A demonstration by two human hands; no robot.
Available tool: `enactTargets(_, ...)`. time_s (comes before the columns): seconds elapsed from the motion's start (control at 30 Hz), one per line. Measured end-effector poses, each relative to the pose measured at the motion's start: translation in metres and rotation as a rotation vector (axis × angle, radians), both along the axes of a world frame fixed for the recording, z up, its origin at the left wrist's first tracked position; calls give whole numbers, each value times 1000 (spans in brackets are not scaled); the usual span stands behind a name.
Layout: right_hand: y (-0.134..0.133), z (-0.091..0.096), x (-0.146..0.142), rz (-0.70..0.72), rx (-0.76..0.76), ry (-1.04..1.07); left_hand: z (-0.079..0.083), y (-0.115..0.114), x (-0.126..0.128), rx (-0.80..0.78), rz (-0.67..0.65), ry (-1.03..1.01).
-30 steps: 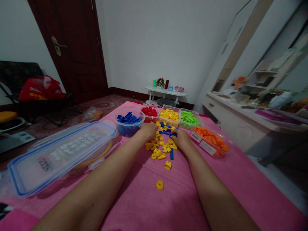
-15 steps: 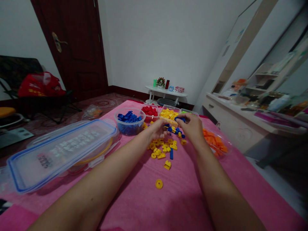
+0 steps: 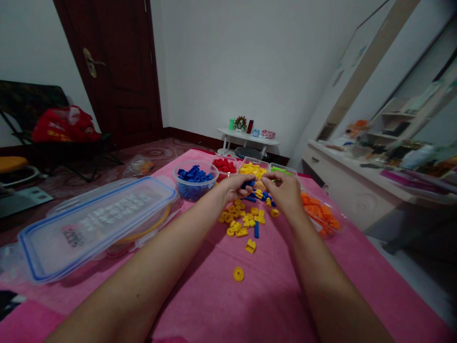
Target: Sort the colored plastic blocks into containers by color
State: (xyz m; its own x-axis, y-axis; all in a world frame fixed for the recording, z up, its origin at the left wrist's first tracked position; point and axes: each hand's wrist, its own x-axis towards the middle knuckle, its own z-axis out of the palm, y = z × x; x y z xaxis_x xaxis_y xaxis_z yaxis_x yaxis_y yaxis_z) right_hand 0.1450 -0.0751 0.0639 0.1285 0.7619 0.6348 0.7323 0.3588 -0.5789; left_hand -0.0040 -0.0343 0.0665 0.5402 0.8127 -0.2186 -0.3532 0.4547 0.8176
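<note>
My left hand (image 3: 236,187) is curled round a blue building block (image 3: 249,184), above the loose pieces. Close to its right, my right hand (image 3: 284,189) has thumb and fingertips pinched together; whatever they hold, if anything, is too small to make out. Beneath and between the hands lie blue blocks (image 3: 264,196), partly hidden by the fingers. Nearer to me spreads a loose group of yellow blocks (image 3: 242,232), with a flat blue strip (image 3: 256,229) beside it. A single yellow block (image 3: 250,246) and a yellow wheel (image 3: 238,274) lie closest on the pink cloth (image 3: 214,305).
A round tub of blue blocks (image 3: 194,191) stands left of my hands. Behind are boxes of red blocks (image 3: 224,166), yellow blocks (image 3: 253,169) and green blocks (image 3: 282,169). Orange blocks (image 3: 323,214) sit in a container at right. A large lidded box (image 3: 100,228) occupies the left side.
The blue piece between my right fingertips no longer shows there. A blue block now shows in my left hand, whose fingers have closed. The view has shifted slightly.
</note>
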Motion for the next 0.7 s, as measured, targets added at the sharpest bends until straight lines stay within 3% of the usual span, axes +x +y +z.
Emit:
enactTargets(0.07, 1, -1, 1, -3, -18, -14, 11, 6, -15, 272, 190, 229)
enactTargets(0.17, 2, -5, 1, -7, -59, -30, 18, 19, -45, 741, 591, 784)
enactTargets(0.2, 3, -7, 1, -9, -70, -38, 17, 23, -55, 846, 683, 974)
enactTargets(0.27, 5, -12, 1, -18, -89, -65, 13, 28, -68, 947, 739, 1286)
enactTargets(0.37, 11, -26, 2, -39, -113, -131, 4, 30, -69, 993, 670, 1515)
enactTargets(0.5, 21, -54, 5, 11, -195, -217, -12, 24, -39, 1242, 505, 1381)
enactTargets(0.57, 26, -68, 7, 49, -269, -258, -25, 21, -23, 1278, 349, 1330)
enactTargets(0.7, 29, -84, 8, 117, -342, -348, -54, 19, -6, 1300, 118, 1477)
